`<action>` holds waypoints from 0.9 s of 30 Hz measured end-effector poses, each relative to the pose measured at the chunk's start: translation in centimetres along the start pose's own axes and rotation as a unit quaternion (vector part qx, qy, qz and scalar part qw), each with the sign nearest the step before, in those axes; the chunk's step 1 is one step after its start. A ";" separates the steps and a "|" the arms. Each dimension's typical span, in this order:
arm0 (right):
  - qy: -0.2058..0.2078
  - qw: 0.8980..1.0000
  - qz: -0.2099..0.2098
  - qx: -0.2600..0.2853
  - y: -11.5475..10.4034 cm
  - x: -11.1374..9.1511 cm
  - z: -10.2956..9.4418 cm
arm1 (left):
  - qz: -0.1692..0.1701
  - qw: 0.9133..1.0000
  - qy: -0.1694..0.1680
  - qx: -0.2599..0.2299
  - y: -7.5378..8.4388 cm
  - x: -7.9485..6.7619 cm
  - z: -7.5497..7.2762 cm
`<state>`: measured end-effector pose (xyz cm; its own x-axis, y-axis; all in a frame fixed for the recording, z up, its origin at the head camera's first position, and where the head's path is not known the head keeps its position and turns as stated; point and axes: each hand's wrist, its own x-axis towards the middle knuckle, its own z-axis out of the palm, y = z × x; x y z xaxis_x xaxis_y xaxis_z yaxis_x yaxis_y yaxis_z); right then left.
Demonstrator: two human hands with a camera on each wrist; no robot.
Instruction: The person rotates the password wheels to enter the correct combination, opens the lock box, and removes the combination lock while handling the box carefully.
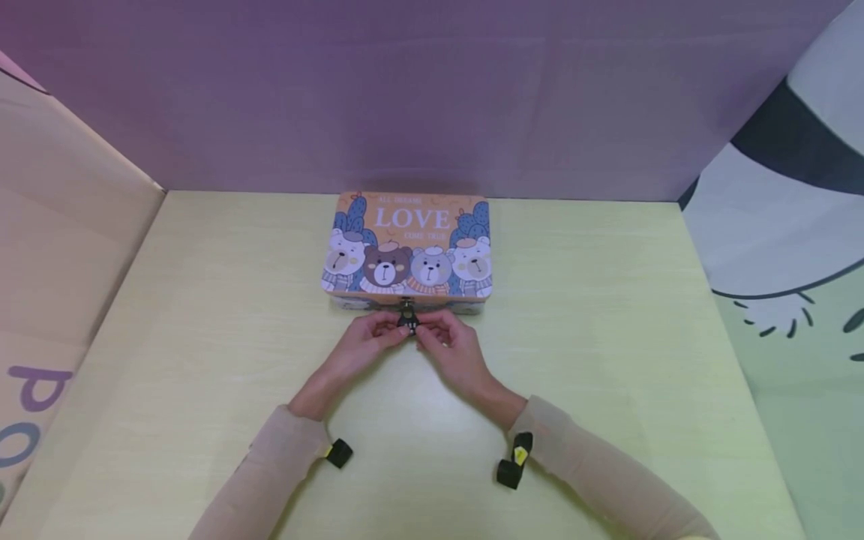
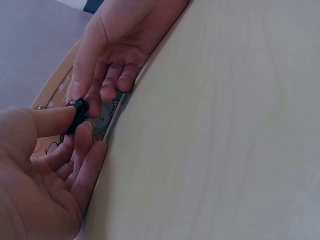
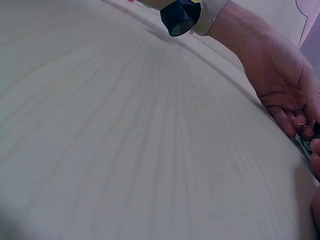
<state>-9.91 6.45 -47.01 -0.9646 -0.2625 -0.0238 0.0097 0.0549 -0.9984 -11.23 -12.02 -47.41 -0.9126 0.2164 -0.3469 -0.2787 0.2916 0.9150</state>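
A tin box (image 1: 406, 244) with a lid of cartoon bears and the word LOVE rests on the table. At the middle of its front hangs a small black combination padlock (image 1: 408, 321), with pale digits on its face. From the left, my left hand (image 1: 358, 346) pinches the padlock between thumb and fingers. My right hand (image 1: 462, 356) grips its other side, thumb and index finger close to the left fingertips. Seen from the left wrist, the black padlock (image 2: 78, 116) sits between both hands' fingertips, partly covered by them. The right wrist view catches mostly my left hand (image 3: 280, 75).
The pale wooden table (image 1: 607, 322) extends around the box. A purple wall (image 1: 418, 97) rises just behind it, with printed panels (image 1: 776, 247) to the sides. Each sleeve carries a small black wrist camera (image 1: 511, 472).
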 end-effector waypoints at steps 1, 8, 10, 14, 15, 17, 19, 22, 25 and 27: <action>0.000 1.000 0.000 0.001 0.0 0.0 0.0 | 0.000 1.000 0.001 0.001 0.0 0.0 0.0; -0.003 1.000 0.002 -0.001 -0.1 0.0 0.0 | 0.005 1.000 -0.001 0.003 -0.1 0.0 0.0; -0.004 1.000 0.002 -0.001 0.0 0.0 -0.1 | 0.007 1.000 -0.002 0.005 -0.2 0.1 -0.1; -0.005 1.000 0.003 -0.003 0.1 0.0 -0.1 | 0.006 1.000 -0.002 0.008 -0.2 0.1 -0.1; -0.005 1.000 0.003 -0.003 0.1 0.0 -0.1 | 0.005 1.000 -0.001 0.008 -0.2 0.1 -0.1; -0.006 1.000 0.004 -0.003 0.1 0.0 -0.1 | 0.004 1.000 -0.001 0.008 -0.2 0.1 -0.1; -0.006 1.000 0.005 -0.002 0.0 -0.1 -0.1 | 0.004 1.000 0.001 0.006 -0.2 0.0 -0.1; -0.006 1.000 0.005 -0.001 0.1 -0.1 -0.1 | 0.001 1.000 0.002 0.005 -0.2 0.0 -0.1; -0.003 1.000 0.006 0.000 0.1 0.0 -0.1 | -0.001 1.000 0.002 0.003 -0.2 0.0 -0.1; -0.001 1.000 0.008 -0.001 0.2 0.0 -0.1 | -0.002 1.000 0.000 0.003 -0.3 0.1 -0.1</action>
<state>-9.89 6.56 -47.18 -0.9637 -0.2640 -0.0392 0.0240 0.0603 -0.9979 -11.23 -12.15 -47.66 -0.9117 0.2149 -0.3501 -0.2801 0.2981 0.9125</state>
